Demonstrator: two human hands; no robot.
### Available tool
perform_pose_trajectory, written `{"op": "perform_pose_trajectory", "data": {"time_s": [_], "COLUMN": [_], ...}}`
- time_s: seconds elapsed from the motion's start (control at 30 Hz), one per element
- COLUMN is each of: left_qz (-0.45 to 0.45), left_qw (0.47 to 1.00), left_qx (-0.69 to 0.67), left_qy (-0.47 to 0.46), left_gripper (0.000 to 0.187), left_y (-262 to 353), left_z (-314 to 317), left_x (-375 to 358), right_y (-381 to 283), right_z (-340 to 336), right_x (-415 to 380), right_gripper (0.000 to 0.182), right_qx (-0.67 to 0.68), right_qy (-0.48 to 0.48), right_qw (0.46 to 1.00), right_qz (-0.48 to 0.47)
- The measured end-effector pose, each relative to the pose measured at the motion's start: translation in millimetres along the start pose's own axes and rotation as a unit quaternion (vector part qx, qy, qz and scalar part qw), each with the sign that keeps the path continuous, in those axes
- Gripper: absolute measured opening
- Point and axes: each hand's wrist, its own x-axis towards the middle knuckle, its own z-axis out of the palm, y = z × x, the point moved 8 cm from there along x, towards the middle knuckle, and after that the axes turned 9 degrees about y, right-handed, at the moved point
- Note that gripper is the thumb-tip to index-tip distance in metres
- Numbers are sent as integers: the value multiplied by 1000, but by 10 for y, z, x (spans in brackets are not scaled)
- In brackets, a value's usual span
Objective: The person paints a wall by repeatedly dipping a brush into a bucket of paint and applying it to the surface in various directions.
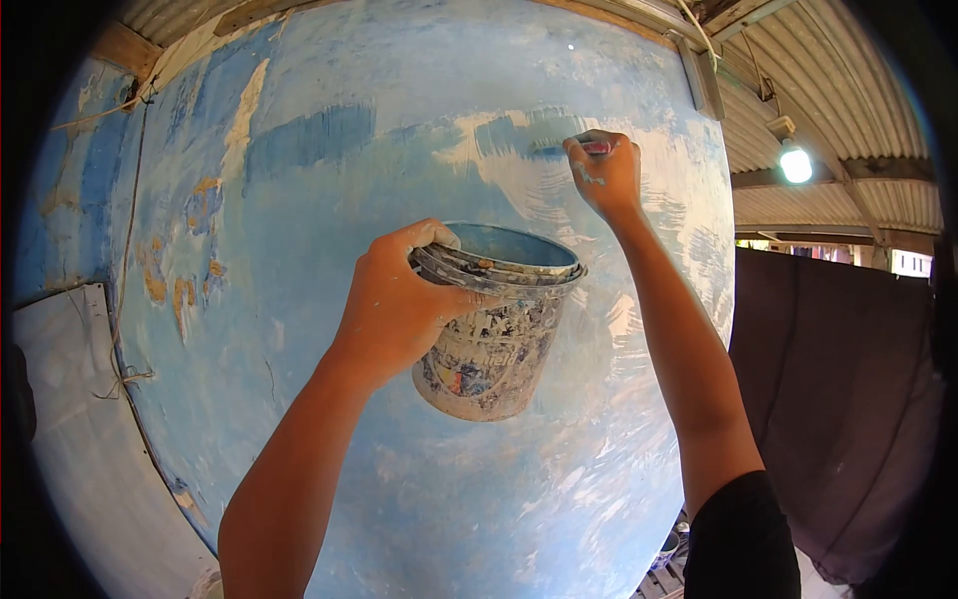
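My left hand (399, 290) grips a paint bucket (489, 359) by its rim, thumb over the edge and fingers around the side. The bucket is smeared with dried paint and tilts slightly; blue paint coats its inner wall, and how full it is cannot be seen. Higher up and to the right, my right hand (607, 175) is closed around a paintbrush (597, 148), whose reddish handle shows between the fingers. Its bristles, mostly hidden, are at the wall (349, 270), beside a fresh blue-green patch over pale, bare plaster. Paint marks the right hand.
Peeling, flaking paint (210, 240) runs down the wall's left side, near a hanging cord (130, 250). A pale sheet (90, 429) covers the lower left. On the right hang a dark cloth (838, 399) and a lit bulb (795, 165) under a corrugated roof (838, 70).
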Motion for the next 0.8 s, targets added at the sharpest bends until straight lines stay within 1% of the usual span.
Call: {"op": "perform_pose_trajectory", "data": {"time_s": [0.03, 0.07, 0.13, 0.17, 0.23, 0.27, 0.3, 0.33, 0.4, 0.43, 0.47, 0.53, 0.57, 0.6, 0.67, 0.7, 0.73, 0.8], "left_qz": [-2, 2, 43, 43, 13, 15, 3, -9, -2, 1, 0, 2, 3, 5, 4, 15, 25, 23], "left_qw": [1000, 1000, 997, 997, 999, 999, 999, 999, 999, 998, 998, 998, 998, 998, 998, 998, 997, 996], "left_qx": [6, 10, 29, 28, 29, 30, 30, 32, 25, 19, 22, 22, 23, 25, 25, 26, 27, 22], "left_qy": [10, 14, 60, 61, 37, 36, 33, 30, 40, 52, 53, 60, 64, 61, 54, 58, 63, 83], "left_gripper": [39, 39, 38, 38, 40, 40, 39, 39, 39, 38, 38, 37, 37, 37, 37, 38, 39, 39], "left_y": [-25, -14, 23, 15, -13, 4, -27, -37, -69, -69, -85, -122, -104, -74, -112, -110, -107, -78], "left_z": [-29, 35, -9, -79, -54, -54, -81, -75, -125, -148, -150, -190, -210, -208, -261, -289, -310, -231], "left_x": [-6, -34, -55, -25, -25, -25, -18, -30, -51, -51, -51, -44, -46, -53, -65, -62, -65, -115], "right_y": [-27, -13, -93, -125, 20, 105, 189, 187, 112, 93, 27, -83, -92, -76, -245, -154, -191, -85], "right_z": [-15, -58, -82, 9, 152, 210, 268, 188, 139, 94, 51, -3, 64, 156, 315, 439, 409, 360], "right_x": [13, 53, 196, 259, 261, 239, 140, 64, -34, 2, 54, 211, 278, 307, 280, 204, 144, -72], "right_gripper": [24, 24, 25, 25, 25, 25, 25, 25, 27, 30, 30, 30, 28, 28, 25, 25, 25, 27], "right_qx": [-44, -38, 51, 78, 74, 69, 77, 76, 5, 4, 6, 4, 47, 49, 95, 94, 93, 27], "right_qy": [-27, -23, 16, 45, 35, 25, 19, 21, -10, -8, -9, -1, 24, 23, 43, 58, 57, -19], "right_qw": [997, 998, 998, 996, 997, 997, 996, 997, 1000, 1000, 1000, 996, 997, 996, 993, 989, 990, 999], "right_qz": [52, 50, 24, 1, -2, -3, -26, -25, -12, 22, 23, 84, 65, 64, -52, -95, -95, -43]}}
